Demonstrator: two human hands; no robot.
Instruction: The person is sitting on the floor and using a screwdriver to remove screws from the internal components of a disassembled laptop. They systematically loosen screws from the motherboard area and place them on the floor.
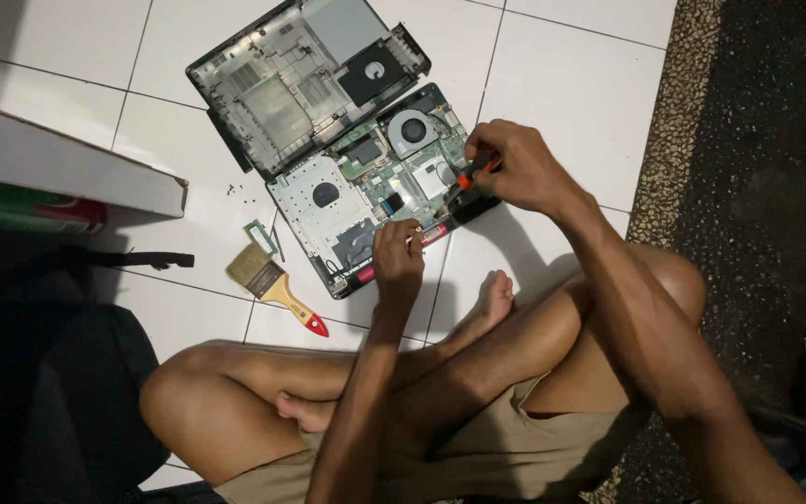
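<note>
The person sits cross-legged on the white tile floor (562, 84). The right hand (515, 168) has its fingers closed around a screwdriver (470, 175), tip down on the opened laptop (375, 187). The left hand (397, 257) rests curled on the laptop's near edge. The removed bottom cover (291, 84) lies just behind, a paintbrush (272, 285) to the left.

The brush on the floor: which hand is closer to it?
Left. The left hand rests on the laptop's near edge, just right of the brush. The right hand, holding a screwdriver, is farther right.
</note>
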